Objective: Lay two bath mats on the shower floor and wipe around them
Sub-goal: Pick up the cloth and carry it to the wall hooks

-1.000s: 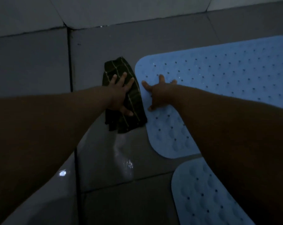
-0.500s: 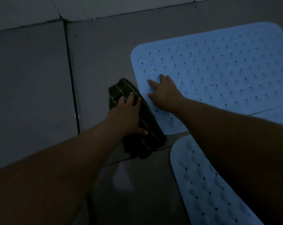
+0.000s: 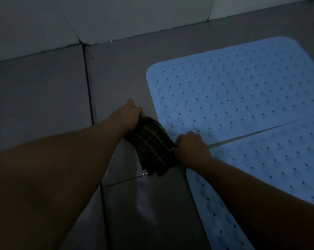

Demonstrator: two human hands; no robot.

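1. Bath mats first: two pale blue ones lie flat on the grey tiled shower floor (image 3: pixel 44 98). The far mat (image 3: pixel 233 91) lies toward the wall, and the near mat (image 3: pixel 278 159) lies closer to me on the right.
2. Both mats are dotted with small holes and rounded bumps. A thin strip of floor shows between their facing edges, so they lie just beside each other, apart.
3. Between my hands is a dark cloth (image 3: pixel 152 147) with thin pale stripes. It sits just left of the mats, by the near left corner of the far mat, its fringed lower end hanging down to a grout line.
4. My left hand (image 3: pixel 129 114) has its fingers curled over the cloth's far upper end and grips it; the fingertips are hidden under the fabric.
5. My right hand (image 3: pixel 190 145) has its fingers curled on the cloth's right edge and pinches it there. That hand sits over the gap between the mats, at their left ends. Whether it touches either mat I cannot tell.
6. A wet sheen (image 3: pixel 143 201) shows on the tile below the cloth, near me.
7. A dark grout line (image 3: pixel 88 91) runs away from me on the left, up to the pale tiled wall (image 3: pixel 116 15).
8. Light is dim, so fine detail on the cloth is unclear.
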